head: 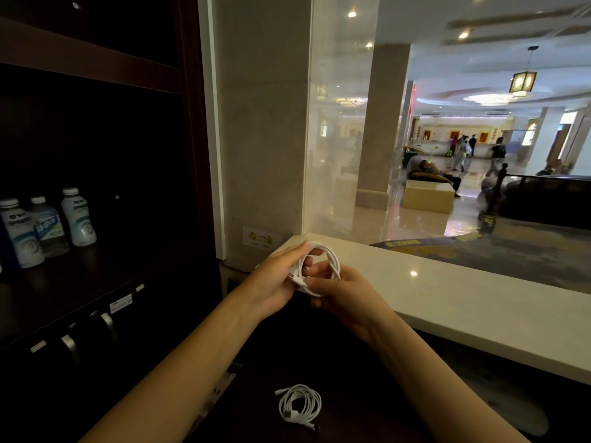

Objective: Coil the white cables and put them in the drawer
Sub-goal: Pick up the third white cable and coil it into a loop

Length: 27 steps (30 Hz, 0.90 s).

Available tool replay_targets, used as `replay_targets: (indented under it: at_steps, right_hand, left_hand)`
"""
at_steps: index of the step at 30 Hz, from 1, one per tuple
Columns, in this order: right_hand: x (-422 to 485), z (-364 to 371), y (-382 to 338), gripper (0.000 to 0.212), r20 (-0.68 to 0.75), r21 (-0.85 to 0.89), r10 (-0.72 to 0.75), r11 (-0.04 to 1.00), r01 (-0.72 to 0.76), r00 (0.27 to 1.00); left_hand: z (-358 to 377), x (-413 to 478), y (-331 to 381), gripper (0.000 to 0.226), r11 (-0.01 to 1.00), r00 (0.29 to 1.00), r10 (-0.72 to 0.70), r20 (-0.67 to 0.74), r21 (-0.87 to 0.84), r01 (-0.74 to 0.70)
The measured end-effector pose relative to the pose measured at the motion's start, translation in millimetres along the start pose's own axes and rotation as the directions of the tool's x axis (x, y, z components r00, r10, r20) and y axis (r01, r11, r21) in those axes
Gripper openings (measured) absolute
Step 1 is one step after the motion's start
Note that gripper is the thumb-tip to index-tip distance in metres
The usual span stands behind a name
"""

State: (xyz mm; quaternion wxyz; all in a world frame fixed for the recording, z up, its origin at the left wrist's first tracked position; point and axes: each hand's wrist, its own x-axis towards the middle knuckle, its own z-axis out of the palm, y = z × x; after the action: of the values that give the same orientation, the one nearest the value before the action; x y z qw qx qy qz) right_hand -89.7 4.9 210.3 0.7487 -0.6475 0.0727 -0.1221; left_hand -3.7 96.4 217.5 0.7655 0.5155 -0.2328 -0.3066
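1. Head view, and you had both hands up in front of the pale counter (447, 302), working one white cable (334, 262) between them.
2. Your left hand (276, 278) gripped the looped cable from the left side, with the fingers curled over the top of the loops. A plug end showed near the palm.
3. Your right hand (342, 294) pinched the bundle at its lower edge, fingertips curled into the ring. Both hands were grasping the same cable.
4. That cable looked wound into a round coil, held in the air over the counter's near end. Whether its tail was tucked in, I couldn't tell.
5. Down below, a second white cable (300, 406) lay coiled on the dark desk (367, 394) between your forearms. Neither hand touched it, and one plug poked out at the upper left.
6. My read: the coiling was about finished, with one cable lying ready and one nearly wrapped.
7. What was left was the stowing. Drawer fronts with metal handles (108, 324) sat low on the left, under the shelf of bottles (48, 225). None looked pulled open, and neither cable was in a drawer.
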Motion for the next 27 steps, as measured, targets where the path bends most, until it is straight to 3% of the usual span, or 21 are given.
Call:
replay_targets:
  at_steps: [3,7,10,13,18,23,27]
  right_hand:
    - [-2.1,-4.2,1.7,0.012,-0.022,0.041,-0.018,0.999,0.018,1.000]
    - [-3.9,-10.6,1.6,0.013,-0.040,0.014,-0.003,1.000,0.003,0.999]
    - [-2.7,-11.7,1.4,0.012,-0.043,-0.025,0.013,1.000,-0.015,0.999]
    - [-1.6,-10.6,1.8,0.008,-0.057,-0.123,0.008,0.992,-0.015,0.998]
    - [0.5,-7.5,8.8,0.001,-0.105,-0.312,-0.108,0.947,0.070,0.989]
    - [1.5,-4.0,11.7,0.016,-0.084,-0.433,-0.170,0.893,0.118,0.982]
    - [-1.3,-5.5,8.8,0.024,-0.049,-0.441,-0.120,0.893,0.086,0.992]
  left_hand:
    - [-10.7,-6.5,7.6,0.027,0.996,0.994,-0.075,0.085,0.058,0.070]
    - [-22.9,-12.4,19.7,0.017,0.949,0.998,-0.055,-0.007,0.311,0.055]
    - [-28.6,-13.6,27.8,0.017,0.915,0.995,-0.095,-0.008,0.394,0.091]
    - [-27.5,-15.5,30.1,0.020,0.909,0.988,-0.154,-0.031,0.388,0.154]
    - [-27.2,-18.8,36.6,0.021,0.968,0.983,-0.185,-0.008,0.173,0.184]
    - [-16.8,-22.6,29.0,0.021,0.885,0.993,-0.116,0.007,0.454,0.100]
    - [-15.4,-17.8,30.3,0.026,0.717,0.996,-0.092,0.002,0.694,0.065]
